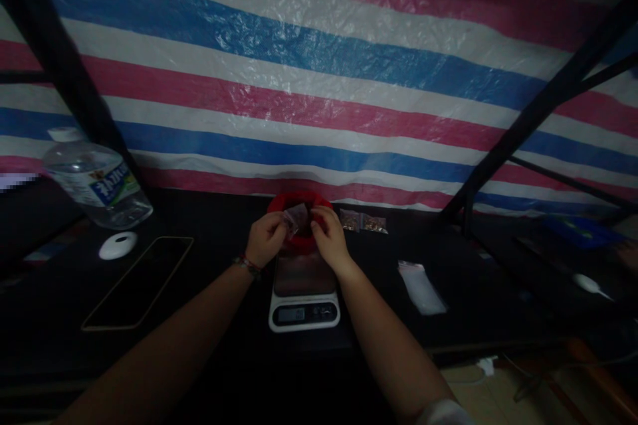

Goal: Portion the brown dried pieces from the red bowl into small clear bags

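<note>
My left hand [266, 238] pinches a small clear plastic zip bag [296, 216] at its edge. The bag is over the opening of a red container [280, 202], seen at the far side of a kitchen scale [305, 314]. At the container's right side is my right hand [329, 234], its fingers curled together over the rim. What those fingertips hold, if anything, is too dark to make out. Two small filled zip bags [374, 223] with brownish contents lie just to the right of the container. The scale's display is lit but blurred.
A stack of flat plastic bags [421, 287] lies on the black table to the right. On the left are a phone [138, 284], a white mouse-shaped object [118, 245] and a large plastic bottle [97, 179]. A blue tray [578, 231] and a white spoon [588, 283] are far right.
</note>
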{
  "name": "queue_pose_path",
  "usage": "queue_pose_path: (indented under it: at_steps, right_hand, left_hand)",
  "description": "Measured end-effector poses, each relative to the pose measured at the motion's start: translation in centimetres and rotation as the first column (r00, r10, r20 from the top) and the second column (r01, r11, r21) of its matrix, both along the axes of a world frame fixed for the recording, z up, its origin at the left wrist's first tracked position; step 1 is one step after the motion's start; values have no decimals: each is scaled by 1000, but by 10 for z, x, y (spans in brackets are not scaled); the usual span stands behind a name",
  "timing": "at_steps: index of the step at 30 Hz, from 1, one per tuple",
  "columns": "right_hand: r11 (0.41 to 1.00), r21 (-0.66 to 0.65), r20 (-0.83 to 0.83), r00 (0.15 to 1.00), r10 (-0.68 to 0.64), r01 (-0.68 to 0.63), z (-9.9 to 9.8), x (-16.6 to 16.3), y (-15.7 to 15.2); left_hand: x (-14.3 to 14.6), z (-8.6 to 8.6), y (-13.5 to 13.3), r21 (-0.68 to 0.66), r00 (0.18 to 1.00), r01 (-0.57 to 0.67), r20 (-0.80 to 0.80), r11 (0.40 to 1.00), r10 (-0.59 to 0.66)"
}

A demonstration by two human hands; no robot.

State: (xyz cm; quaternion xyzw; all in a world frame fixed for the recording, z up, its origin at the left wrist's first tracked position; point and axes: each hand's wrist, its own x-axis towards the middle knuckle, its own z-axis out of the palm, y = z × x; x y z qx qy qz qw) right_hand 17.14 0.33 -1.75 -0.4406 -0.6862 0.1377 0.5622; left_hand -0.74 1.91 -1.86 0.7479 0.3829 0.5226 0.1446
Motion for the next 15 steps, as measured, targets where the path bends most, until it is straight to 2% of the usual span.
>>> queue_pose_path:
  at_steps: [2, 4, 8, 11, 15]
  right_hand:
    - [994, -94, -130, 991, 37, -50, -6, 3, 7]
    - [968, -191, -258, 960, 111, -163, -11, 4, 13]
    - [910, -268, -411, 892, 189, -317, -11, 5, 14]
    - [878, -292, -501, 843, 197, -379, -7, 7, 13]
    - [877, -330, -599, 795, 91, -349, -9, 11, 15]
  left_hand:
    - [-1, -1, -1, 13, 1000, -8, -7, 1000, 8]
    - [-1, -1, -1, 21, 1000, -4, -12, 1000, 5]
    - [1, 7, 4, 42, 993, 61, -99, 997, -57]
    - [2, 16, 15, 32, 981, 94, -173, 995, -87]
    - [0, 15, 33, 43, 973, -20, -229, 999, 29]
